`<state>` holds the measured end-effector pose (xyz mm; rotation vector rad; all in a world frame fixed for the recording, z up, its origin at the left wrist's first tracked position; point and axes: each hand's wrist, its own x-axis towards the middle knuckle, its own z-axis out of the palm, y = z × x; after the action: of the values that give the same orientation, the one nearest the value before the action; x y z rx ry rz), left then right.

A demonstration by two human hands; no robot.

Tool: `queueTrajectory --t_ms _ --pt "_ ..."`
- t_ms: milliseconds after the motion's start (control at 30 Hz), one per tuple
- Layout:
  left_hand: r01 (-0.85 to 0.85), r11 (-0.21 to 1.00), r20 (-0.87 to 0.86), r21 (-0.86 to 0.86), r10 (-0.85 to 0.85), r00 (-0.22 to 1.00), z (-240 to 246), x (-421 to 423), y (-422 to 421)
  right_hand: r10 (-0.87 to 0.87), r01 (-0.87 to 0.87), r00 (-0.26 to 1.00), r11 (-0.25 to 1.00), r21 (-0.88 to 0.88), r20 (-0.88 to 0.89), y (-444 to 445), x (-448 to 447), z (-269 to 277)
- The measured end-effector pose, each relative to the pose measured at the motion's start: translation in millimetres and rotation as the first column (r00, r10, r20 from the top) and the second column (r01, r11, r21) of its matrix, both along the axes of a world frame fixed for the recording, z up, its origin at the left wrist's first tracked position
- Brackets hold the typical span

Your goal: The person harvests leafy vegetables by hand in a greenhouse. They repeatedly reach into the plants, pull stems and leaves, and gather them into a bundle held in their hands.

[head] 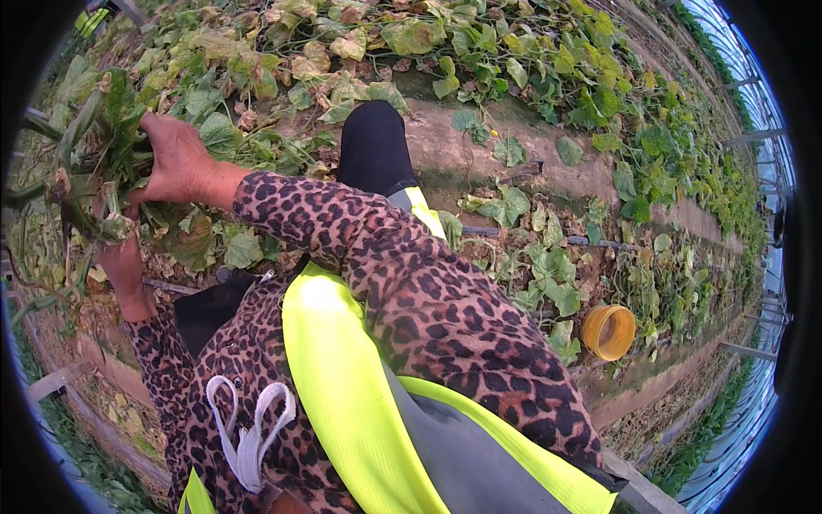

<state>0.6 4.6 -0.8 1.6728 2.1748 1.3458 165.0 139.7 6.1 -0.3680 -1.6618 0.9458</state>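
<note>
Thick green plant stems (80,138) with torn leaves and brown, withered parts rise at the far left, close to the camera. My right hand (176,164) reaches across from the right, its thumb and fingers curved around the leafy part of these stems; the fingertips are partly hidden by leaves. Just below it, my left hand (125,273) is up against the lower stems, slightly blurred, with its fingers mostly hidden behind them. Both arms wear leopard-print sleeves. Below the hands, yellowing vines and dry leaves (192,247) cover the ground.
A yellow plastic bucket (608,333) stands among the vines at the right. A dark hose (578,240) runs along the soil. Leafy vines (411,38) sprawl beyond my dark-clad knee (376,144). Greenhouse framing (758,137) shows at the right edge, and a hi-vis garment (90,22) at the top left.
</note>
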Motion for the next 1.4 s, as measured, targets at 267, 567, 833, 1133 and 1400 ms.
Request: queueTrajectory --t_ms 267,567,833,1133,1400 --pt "0.285 0.933 -0.015 0.218 -0.289 0.957 39.6 84.0 29.9 -0.512 0.544 0.831 0.829 0.130 -0.218 87.8 51.9 23.6" --pt "0.092 0.933 0.216 -0.348 -0.016 0.976 -67.4 -47.6 -44.3 -0.998 0.450 0.008 0.057 0.891 0.060 180.5 417.1 -10.7" --pt "0.162 0.770 0.323 -0.618 0.061 0.944 -132.4 -50.2 -76.6 -0.409 0.898 -0.361 0.089 0.431 0.838 40.7 517.9 -160.3" --pt "0.195 0.751 0.339 -0.631 0.041 0.940 -123.5 -25.0 -55.0 0.070 0.861 -0.508 0.054 0.505 0.859 -18.7 548.2 -215.9" --pt "0.201 0.685 0.309 -0.700 0.038 0.950 -129.7 -24.5 -57.1 -0.033 0.748 -0.654 0.126 0.652 0.756 -4.8 597.2 -184.7"
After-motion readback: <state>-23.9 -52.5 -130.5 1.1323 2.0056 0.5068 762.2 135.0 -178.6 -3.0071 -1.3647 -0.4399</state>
